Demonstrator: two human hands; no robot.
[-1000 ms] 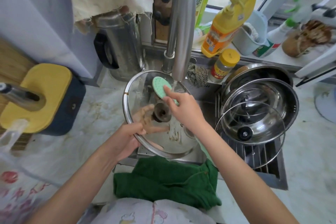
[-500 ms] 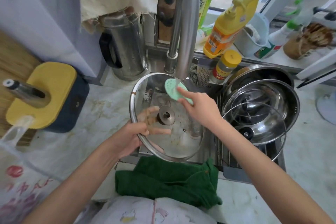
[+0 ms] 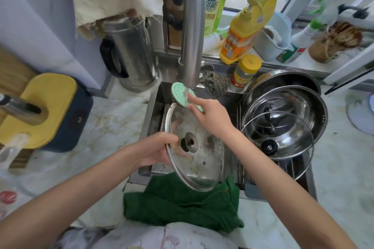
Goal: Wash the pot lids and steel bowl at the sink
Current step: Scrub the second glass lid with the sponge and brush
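Gripping the left rim of a glass pot lid (image 3: 202,170), the left hand (image 3: 158,150) has its thumb on the upper face and its fingers curled beneath the glass, close to the dark knob (image 3: 189,144). The lid is tilted over the sink (image 3: 155,115), its near edge hanging above a green towel (image 3: 180,202) draped over the sink's front edge, just nearer the body than both hands. The right hand (image 3: 209,116) reaches across the lid's far half and pinches a green scrubber (image 3: 179,94), forefinger stretched along it. The scrubber sits directly beneath the faucet (image 3: 193,26) spout, at the lid's far rim; whether it touches the rim cannot be told. To the right of the right forearm, a second lid (image 3: 291,159) with a black knob leans inside a steel bowl (image 3: 311,107), apart from both hands. The marble bench (image 3: 105,127) spreads to the left of the left hand.
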